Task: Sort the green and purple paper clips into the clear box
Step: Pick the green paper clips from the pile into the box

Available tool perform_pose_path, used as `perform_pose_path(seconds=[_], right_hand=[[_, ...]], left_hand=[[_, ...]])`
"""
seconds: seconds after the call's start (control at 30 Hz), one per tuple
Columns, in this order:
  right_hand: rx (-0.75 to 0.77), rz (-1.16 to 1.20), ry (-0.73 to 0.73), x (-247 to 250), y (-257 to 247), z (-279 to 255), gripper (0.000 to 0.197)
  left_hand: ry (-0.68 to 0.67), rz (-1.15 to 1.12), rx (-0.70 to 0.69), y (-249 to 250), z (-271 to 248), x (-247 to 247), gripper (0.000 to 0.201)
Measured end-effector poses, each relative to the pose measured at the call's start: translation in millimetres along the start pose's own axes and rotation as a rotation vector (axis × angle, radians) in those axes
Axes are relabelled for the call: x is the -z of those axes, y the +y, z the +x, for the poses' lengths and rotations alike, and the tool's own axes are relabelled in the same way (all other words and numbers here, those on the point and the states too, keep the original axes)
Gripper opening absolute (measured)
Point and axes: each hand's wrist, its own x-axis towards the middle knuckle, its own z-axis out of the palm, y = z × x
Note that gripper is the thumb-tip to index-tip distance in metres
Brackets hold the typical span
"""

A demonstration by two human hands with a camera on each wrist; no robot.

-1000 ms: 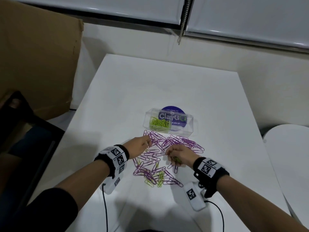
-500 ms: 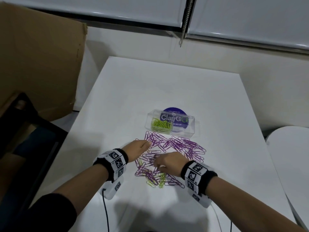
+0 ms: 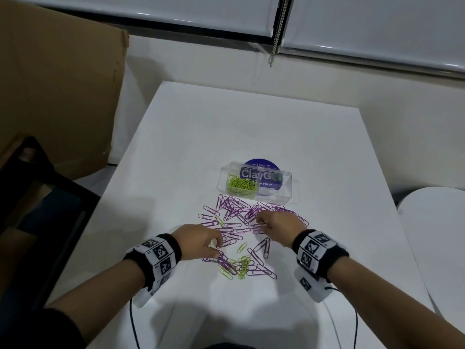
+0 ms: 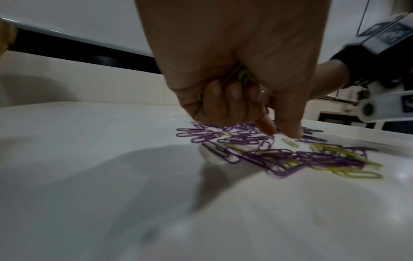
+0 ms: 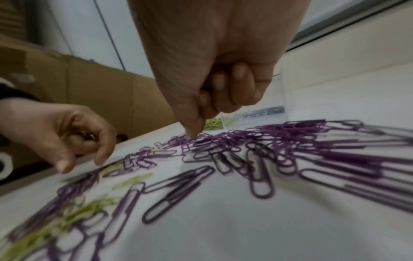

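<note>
Both grips are working down in the scattered clips on the tabletop (image 3: 176,147). On my left hand (image 3: 198,241) the three outer fingers are curled over a small bunch of green clips (image 4: 242,77) stowed against the palm, while thumb and forefinger point down, nearly together, just above the tabletop with a lone green clip (image 4: 290,142) lying right beside them. My right hand (image 3: 279,222) has its fingers folded in and I see nothing held; only the thumb tip (image 5: 193,134) pokes down into the purple clips (image 3: 241,210).

Nearest me lies a tangled clump of green and purple (image 3: 239,267). Beyond it, the purple spread runs up toward the clear box (image 3: 286,195), which sits at the far side. Its left compartment already holds green clips (image 3: 241,183); the right one looks empty, with a purple round label (image 3: 261,165) showing through it.

I judge we are still gathering greens, purples untouched. Next I would pinch that lone green clip, add it to the stowed bunch without spilling, then carry it to the left compartment.
</note>
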Motion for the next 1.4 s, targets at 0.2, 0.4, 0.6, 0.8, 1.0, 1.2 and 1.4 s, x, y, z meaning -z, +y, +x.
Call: perform_pose_path(seconds=[0.2,0.4,0.6,0.8,1.0,1.2,1.4], right_hand=[[0.152,-0.057,-0.119,-14,-25,-15,0.028],[0.075,0.007,-0.199,-24,-36,-1,0.019],[0.010,0.095,-0.201,-19,-23,-1,0.008],[-0.121,0.405,-0.071,-7,-10,-7,0.006],[-0.145,0.476,-0.044,-9,-1,-9,0.022],[-0.169,0.525,-0.051,-13,1,-6,0.025],[-0.126,0.223,-0.013,-19,-12,-1,0.018]], left_hand=[[0.019,0.019,0.000,6,4,-11,0.021],[0.072,0.052,0.037,0,9,-6,0.027],[0.140,-0.024,0.088,-6,17,3,0.028],[0.153,-0.077,0.084,13,38,15,0.031],[0.105,-0.173,0.077,23,51,20,0.028],[0.179,-0.176,0.079,17,44,27,0.030],[0.168,-0.010,0.004,22,35,22,0.023]])
